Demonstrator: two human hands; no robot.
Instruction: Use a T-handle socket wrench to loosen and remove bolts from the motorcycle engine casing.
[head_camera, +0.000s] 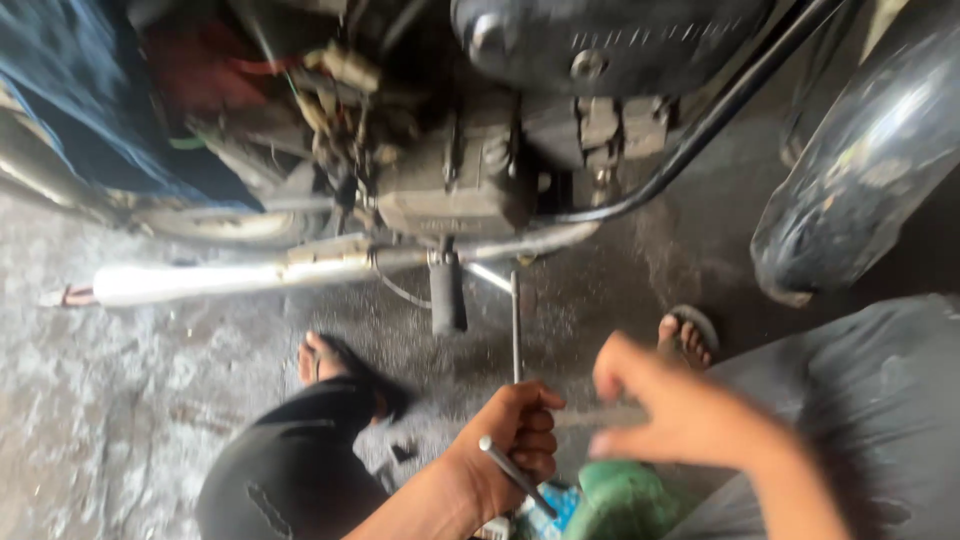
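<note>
Blue cloth (70, 110): draped over the motorcycle at the far left, above a chrome curve.
Exhaust pipe (230, 278): a long chrome tube running level along the bike's underside, its tip at the left edge of the view.
Left foot (325, 358): in a dark sandal on the wet, stained concrete floor (110, 400), with the dark trouser knee below it.
Engine (460, 185): a grimy grey block in the middle, with wires and a cable tangle at its upper left.
Foot peg (447, 295): a black rubber stub hanging just below the engine.
Left hand (515, 440): fist closed tight round the T-handle wrench (516, 330), with the crossbar poking out under the knuckles.
Wrench position: the thin steel shaft stands nearly upright from the fist, its far end up at the bike's underside beside the foot peg.
Right hand (655, 405): blurred, fingers spread loose, holding nothing; it hovers just right of the left fist, apart from the wrench.
Right foot (688, 335): toes in a sandal, partly hidden behind the right hand.
Frame tube (700, 130): a black bar slanting down from the upper right.
Fender (860, 160): glossy black, at the far right.
</note>
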